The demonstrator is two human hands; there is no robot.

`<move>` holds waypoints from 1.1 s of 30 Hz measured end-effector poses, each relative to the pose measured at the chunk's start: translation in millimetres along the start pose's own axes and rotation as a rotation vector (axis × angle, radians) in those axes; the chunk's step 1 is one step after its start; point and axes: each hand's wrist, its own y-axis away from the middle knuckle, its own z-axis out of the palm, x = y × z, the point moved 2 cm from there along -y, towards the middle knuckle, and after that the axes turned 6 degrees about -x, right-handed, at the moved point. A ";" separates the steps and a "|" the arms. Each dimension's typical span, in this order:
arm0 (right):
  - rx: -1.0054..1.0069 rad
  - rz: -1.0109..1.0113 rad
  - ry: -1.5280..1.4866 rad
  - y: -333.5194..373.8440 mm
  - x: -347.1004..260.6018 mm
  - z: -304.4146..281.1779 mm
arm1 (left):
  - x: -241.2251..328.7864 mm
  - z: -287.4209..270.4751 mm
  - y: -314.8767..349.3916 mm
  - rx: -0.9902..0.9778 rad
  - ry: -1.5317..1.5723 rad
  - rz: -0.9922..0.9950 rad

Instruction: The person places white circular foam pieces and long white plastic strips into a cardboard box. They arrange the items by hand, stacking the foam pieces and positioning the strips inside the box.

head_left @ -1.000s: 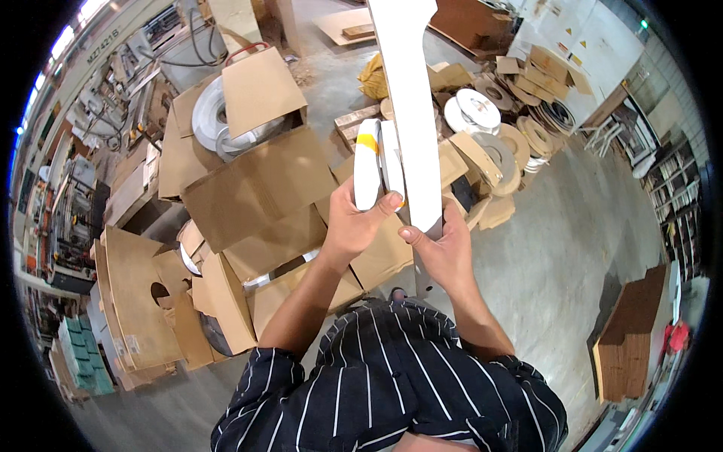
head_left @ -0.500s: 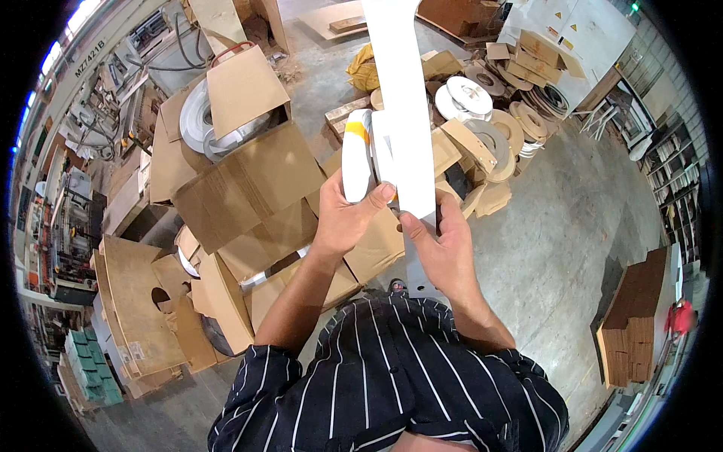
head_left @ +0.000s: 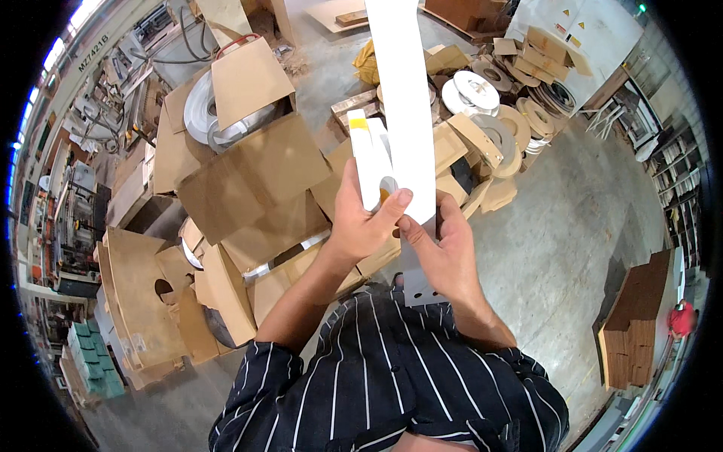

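Observation:
A long white panel [head_left: 403, 98] stands upright in front of me, running from the top edge down to my chest, with small holes near its lower end. My left hand [head_left: 361, 222] grips a white roll of edge tape [head_left: 369, 158] with a yellow end and presses it against the panel's left side, thumb on the panel face. My right hand [head_left: 444, 252] holds the panel's lower part from the right, its fingers next to my left thumb.
Opened cardboard boxes [head_left: 248, 173] with coils of white banding lie on the concrete floor to the left. More tape reels and cardboard discs [head_left: 482, 94] are heaped behind the panel. A stack of brown boards [head_left: 636, 324] stands at the right.
Both hands and the panel have stayed together; the roll sits slightly lower and closer to the panel, and my left thumb has come onto the panel face.

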 end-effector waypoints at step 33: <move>-0.042 -0.127 0.087 19.0 4.3 5.0 | 14.2 -5.2 13.3 -0.080 -0.344 -0.002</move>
